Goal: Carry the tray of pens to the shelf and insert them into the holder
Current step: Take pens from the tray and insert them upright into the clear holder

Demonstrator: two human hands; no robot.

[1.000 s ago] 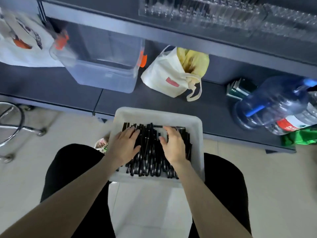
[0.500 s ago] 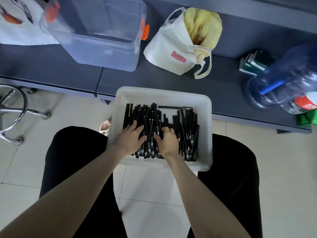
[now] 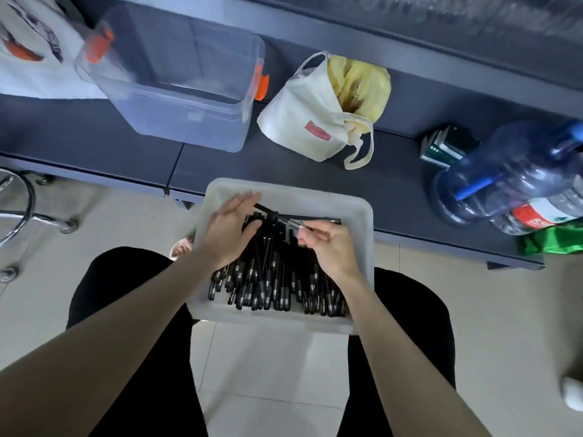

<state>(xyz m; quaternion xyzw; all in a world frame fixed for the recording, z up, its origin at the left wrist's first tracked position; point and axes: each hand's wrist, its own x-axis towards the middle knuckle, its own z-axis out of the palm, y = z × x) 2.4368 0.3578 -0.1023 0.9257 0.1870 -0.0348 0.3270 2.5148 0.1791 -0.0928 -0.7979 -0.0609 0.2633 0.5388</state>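
Item under inspection: white tray (image 3: 315, 199), resting across the seated person's thighs, its far rim at the front edge of the dark shelf (image 3: 394, 184). Inside it lies a heap of black pens (image 3: 274, 275), most with their long axes running from the near rim to the far rim.

Right hand (image 3: 332, 249): over the tray's right half, fingers (image 3: 312, 232) curled and pinching the silver end of a single pen (image 3: 277, 216). That pen is raised above the heap and lies crosswise, its long axis slanting from the right hand toward the tray's far left corner.

Left hand (image 3: 228, 233): over the tray's left half, fingers straight and spread, holding nothing. The pen's free end reaches under its fingertips, so the left hand is the nearer one to that end; whether they touch cannot be told.

Beyond the tray, on the shelf: a clear storage box (image 3: 176, 99) to the far left, a cloth bag (image 3: 309, 121) straight beyond.

Holder: not made out; the band above the shelf is blurred.

Judgement: carrying has not begun, and both hands would need to move to the tray's rims.
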